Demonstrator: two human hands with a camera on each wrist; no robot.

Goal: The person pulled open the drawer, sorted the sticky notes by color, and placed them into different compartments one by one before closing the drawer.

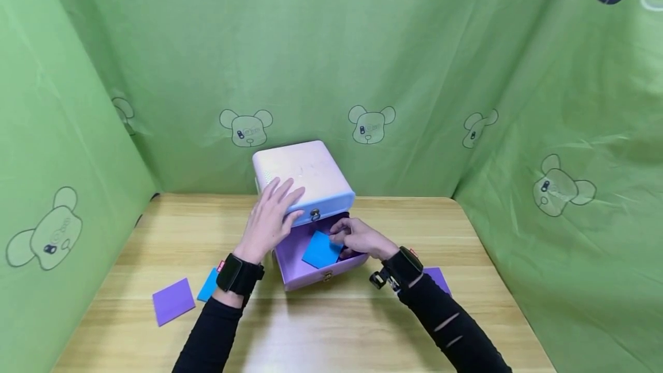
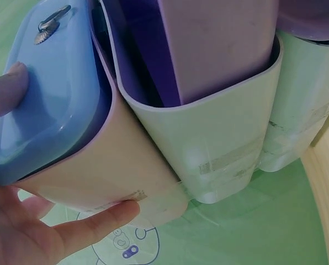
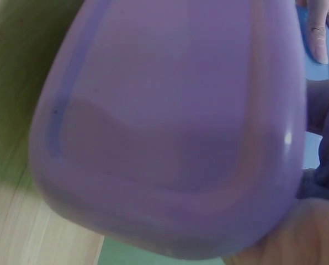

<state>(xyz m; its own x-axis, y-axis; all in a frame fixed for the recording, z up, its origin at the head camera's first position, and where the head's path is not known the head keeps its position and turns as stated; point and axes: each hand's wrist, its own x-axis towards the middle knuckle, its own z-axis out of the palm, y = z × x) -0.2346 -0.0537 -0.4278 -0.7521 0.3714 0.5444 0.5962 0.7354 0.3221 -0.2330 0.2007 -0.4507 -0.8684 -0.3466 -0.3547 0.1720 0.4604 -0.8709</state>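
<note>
A small drawer cabinet [image 1: 305, 168] with a pale top stands at the back of the table. My left hand [image 1: 266, 220] rests on its left side and top with the fingers spread, thumb touching the blue upper drawer front [image 2: 48, 94]. Below it, a purple drawer [image 1: 297, 266] is pulled out. My right hand [image 1: 362, 239] reaches over this drawer's right side with curled fingers and pinches a corner of a blue square sheet [image 1: 321, 251]. In the right wrist view the purple drawer [image 3: 164, 121] fills most of the picture and hides the fingertips.
On the left of the table lie a purple square [image 1: 173, 302] and a blue square [image 1: 208, 285], the latter partly behind my left wrist. Another purple square [image 1: 437, 280] shows beyond my right forearm. A green curtain [image 1: 414, 62] encloses the table's back and sides.
</note>
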